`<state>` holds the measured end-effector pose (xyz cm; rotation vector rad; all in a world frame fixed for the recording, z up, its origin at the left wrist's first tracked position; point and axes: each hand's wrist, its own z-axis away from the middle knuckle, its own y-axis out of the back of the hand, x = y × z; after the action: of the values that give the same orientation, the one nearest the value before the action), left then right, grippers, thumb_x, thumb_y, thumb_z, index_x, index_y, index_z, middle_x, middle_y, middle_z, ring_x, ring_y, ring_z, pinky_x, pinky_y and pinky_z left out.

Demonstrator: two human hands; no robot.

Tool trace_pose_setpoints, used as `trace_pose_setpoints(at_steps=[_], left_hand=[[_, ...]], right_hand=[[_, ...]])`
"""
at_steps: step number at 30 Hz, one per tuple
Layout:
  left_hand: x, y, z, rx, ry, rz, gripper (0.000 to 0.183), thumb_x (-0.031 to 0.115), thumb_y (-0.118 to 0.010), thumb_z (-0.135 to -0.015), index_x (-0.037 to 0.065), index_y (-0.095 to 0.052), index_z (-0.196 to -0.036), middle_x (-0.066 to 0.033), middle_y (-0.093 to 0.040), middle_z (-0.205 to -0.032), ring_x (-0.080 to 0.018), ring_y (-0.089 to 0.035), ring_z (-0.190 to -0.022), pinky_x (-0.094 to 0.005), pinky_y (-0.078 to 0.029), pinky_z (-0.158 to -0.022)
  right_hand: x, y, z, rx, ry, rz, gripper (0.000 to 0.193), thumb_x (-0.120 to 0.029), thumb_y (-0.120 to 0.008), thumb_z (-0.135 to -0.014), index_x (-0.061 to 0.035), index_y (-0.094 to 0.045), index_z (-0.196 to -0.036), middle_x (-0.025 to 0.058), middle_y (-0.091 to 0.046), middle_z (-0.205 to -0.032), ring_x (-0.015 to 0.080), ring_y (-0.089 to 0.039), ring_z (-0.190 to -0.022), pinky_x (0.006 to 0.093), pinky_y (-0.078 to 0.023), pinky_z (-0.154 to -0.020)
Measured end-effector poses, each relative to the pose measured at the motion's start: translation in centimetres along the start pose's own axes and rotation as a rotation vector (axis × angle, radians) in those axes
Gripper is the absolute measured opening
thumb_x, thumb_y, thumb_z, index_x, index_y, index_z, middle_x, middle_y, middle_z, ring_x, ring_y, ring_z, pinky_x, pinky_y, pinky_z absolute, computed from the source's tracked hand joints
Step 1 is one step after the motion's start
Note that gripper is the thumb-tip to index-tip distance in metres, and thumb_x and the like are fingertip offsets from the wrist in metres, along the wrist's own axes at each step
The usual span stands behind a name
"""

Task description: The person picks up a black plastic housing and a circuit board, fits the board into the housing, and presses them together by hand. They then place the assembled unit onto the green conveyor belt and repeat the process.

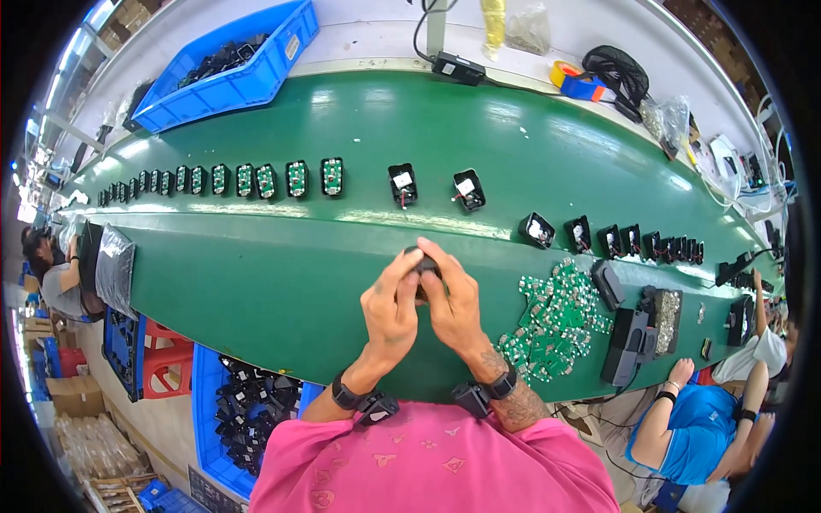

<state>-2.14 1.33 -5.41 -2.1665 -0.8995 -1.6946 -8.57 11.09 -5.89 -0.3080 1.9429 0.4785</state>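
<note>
Green and glossy, a long workshop counter (256,265) curves across the scene, with a small black object (427,263) held over its middle between a worker's two bare hands. The left hand (392,306) and the right hand (455,309) meet around it, the fingers of both grasping the piece and covering most of it, so its full shape cannot be told. Black straps circle both wrists below a bright pink shirt (428,462).

Just beyond the hands, two open black box-shaped housings (402,185) with white parts inside stand apart from each other. To the left runs a line of black housings fitted with green circuit boards (220,179); to the right, more open black housings (537,230) recede along the counter. Near the right forearm lies a loose heap of small green circuit boards (556,321), beside a blocky black device (627,342).

A blue plastic bin (197,109) of black parts sits at far left, and another blue crate (206,419) of black pieces stands below the near edge. At right, a co-worker in a blue shirt (691,436) sits alongside.
</note>
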Motion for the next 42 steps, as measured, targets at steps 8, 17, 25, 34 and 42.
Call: trace_pose_setpoints(at_steps=[8, 17, 25, 34, 42], left_hand=[[1.5, 1.1, -2.2, 0.035, -0.601, -0.134, 0.035, 0.016, -0.053, -0.102, -0.003, -0.053, -0.132, -0.0267, -0.066, -0.118, -0.0369, -0.070, -0.103, -0.0374, -0.059, -0.078], [1.6, 0.8, -2.3, -0.123, -0.436, -0.133, 0.036, 0.012, -0.055, -0.099, -0.003, -0.054, -0.131, -0.0260, -0.068, -0.114, -0.0340, -0.074, -0.091, -0.0302, -0.060, -0.065], [-2.3, 1.5, -4.3, -0.229, 1.113, 1.012, 0.033, 0.024, -0.039, -0.105, -0.003, -0.054, -0.119, -0.0225, -0.070, -0.103, -0.0283, -0.073, -0.069, -0.0309, -0.061, -0.055], [-2.3, 1.4, -5.1, -0.211, 0.930, 0.718, 0.031, 0.021, -0.043, -0.105, 0.000, -0.054, -0.124, -0.0161, -0.069, -0.098, -0.0237, -0.070, -0.061, -0.0281, -0.055, -0.047], [-12.8, 3.3, -14.7, -0.025, 0.161, -0.284, 0.034, 0.016, -0.053, -0.100, 0.008, -0.058, -0.132, -0.0145, -0.068, -0.099, -0.0151, -0.064, -0.049, -0.0281, -0.049, -0.042]], right_hand=[[-2.8, 2.7, -2.1, -0.077, 0.461, 0.146, 0.063, 0.004, -0.070, -0.072, -0.0013, -0.056, -0.134, 0.0127, -0.065, -0.104, 0.0336, -0.057, -0.089, 0.0422, -0.049, -0.080], [-2.2, 2.8, -1.1, -0.007, 0.294, 0.254, 0.049, 0.000, -0.066, -0.080, -0.0042, -0.061, -0.129, 0.0141, -0.065, -0.098, 0.0308, -0.059, -0.083, 0.0388, -0.049, -0.075], [-1.1, 4.1, -2.3, -0.189, -0.467, -0.193, 0.041, -0.021, -0.054, -0.102, 0.0040, -0.058, -0.133, 0.0019, -0.067, -0.073, 0.0053, -0.055, -0.061, 0.0227, -0.043, -0.057], [-1.2, 5.0, -1.8, -0.198, -0.501, -0.098, 0.039, -0.022, -0.061, -0.098, 0.0006, -0.063, -0.129, 0.0005, -0.062, -0.069, 0.0050, -0.054, -0.061, 0.0235, -0.041, -0.055], [0.3, 6.3, 0.4, -0.183, -0.475, 0.058, 0.035, -0.019, -0.065, -0.094, 0.0013, -0.066, -0.123, 0.0026, -0.063, -0.069, 0.0092, -0.060, -0.065, 0.0255, -0.047, -0.062]])
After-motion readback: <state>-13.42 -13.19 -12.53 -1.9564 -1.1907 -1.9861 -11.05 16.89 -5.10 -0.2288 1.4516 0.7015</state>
